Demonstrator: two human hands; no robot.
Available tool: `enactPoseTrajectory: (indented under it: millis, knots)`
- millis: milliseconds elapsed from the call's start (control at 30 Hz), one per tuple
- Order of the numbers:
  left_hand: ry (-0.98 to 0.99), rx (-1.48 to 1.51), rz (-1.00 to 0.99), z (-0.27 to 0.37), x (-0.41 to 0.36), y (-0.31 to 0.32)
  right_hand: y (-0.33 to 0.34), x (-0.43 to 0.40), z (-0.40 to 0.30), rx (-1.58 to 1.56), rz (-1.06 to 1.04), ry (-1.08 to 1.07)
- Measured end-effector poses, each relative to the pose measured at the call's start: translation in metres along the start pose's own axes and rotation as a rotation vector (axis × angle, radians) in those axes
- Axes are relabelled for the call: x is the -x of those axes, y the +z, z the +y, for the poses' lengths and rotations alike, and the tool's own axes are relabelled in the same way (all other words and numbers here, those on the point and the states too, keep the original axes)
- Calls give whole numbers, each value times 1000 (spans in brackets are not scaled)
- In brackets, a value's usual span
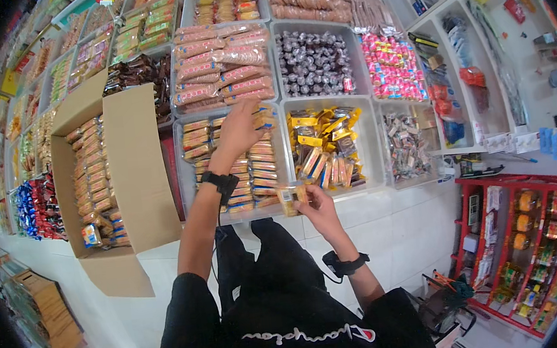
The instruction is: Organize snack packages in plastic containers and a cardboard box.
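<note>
My left hand reaches over the far part of a clear plastic bin, its fingers at a wrapped snack pack; whether they grip it cannot be told. Rows of similar wrapped packs fill the bin beneath. Near the bin's front right corner, my right hand holds a small clear-wrapped snack pack that bears a barcode. Just beyond it, several wrapped packs lie on yellow and dark packets in the neighbouring bin.
An open cardboard box of similar packs stands on the left. Farther back are bins of long wrapped biscuits and dark wrapped sweets. Pink packets lie to the right. A red shelf rack stands at the lower right.
</note>
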State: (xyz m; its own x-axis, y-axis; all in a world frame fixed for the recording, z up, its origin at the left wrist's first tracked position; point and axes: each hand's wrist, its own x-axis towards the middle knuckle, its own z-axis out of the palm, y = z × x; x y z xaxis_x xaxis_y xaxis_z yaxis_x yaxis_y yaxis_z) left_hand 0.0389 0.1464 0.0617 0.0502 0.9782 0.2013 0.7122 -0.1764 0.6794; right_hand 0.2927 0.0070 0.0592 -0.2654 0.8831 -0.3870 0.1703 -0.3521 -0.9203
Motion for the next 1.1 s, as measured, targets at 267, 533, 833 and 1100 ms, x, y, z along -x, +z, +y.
enactPoseTrajectory:
  millis: [267,533,833,1100]
  knots:
    - [-315,1797,58,45,59,-20,-18,2,-26,-931,-170,116]
    - [-300,2221,76,57,114,-1,17,18,-124,-29,-157,-603]
    - [-109,2121,90,107,98,-31,40,18,-147,355,-176,-668]
    - [-154,2119,80,101,116,-41,7,49,-146,-237,-92,-536]
